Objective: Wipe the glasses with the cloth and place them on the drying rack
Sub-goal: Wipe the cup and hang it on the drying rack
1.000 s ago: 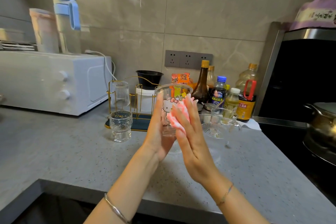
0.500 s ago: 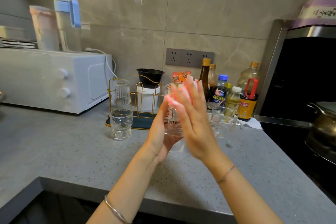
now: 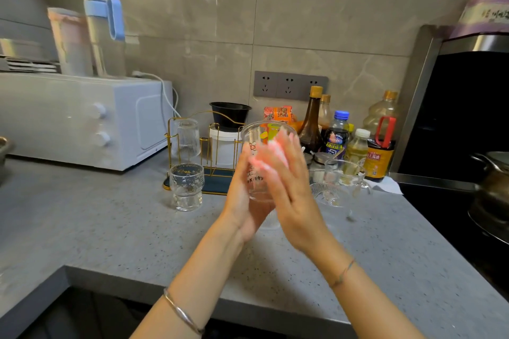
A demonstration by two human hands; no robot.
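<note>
Two hands meet at mid-view around one printed glass (image 3: 255, 170), held up in the air above the grey countertop (image 3: 110, 228), in front of the drying rack (image 3: 214, 188) and just to its right. We see a clear tumbler with a wide round rim, a cartoon print and dark lettering on its side. The left hand (image 3: 241, 206) grips it from the left, thumb up along the near wall. The right hand (image 3: 294, 198) lies flat, fingers straight, and presses a pink cloth (image 3: 268, 158) against the glass's right side. Both hands are blurred.

Half a second ago the right fingertips stood above the rim and hid the mouth of the glass. Now they sit below it, and we see the whole rim above them. The left hand's hold looks unchanged.

At the left, the rack is thin gold wire on a dark flat base, and a ribbed tumbler (image 3: 186, 140) hangs upside down on it. In front of the rack a footed glass (image 3: 186, 187) with a speckled band stands upright on the matte, flecked stone. Right of the hands stand a low ribbed glass (image 3: 326, 195) and, behind it, a taller clear glass (image 3: 345, 176).
</note>
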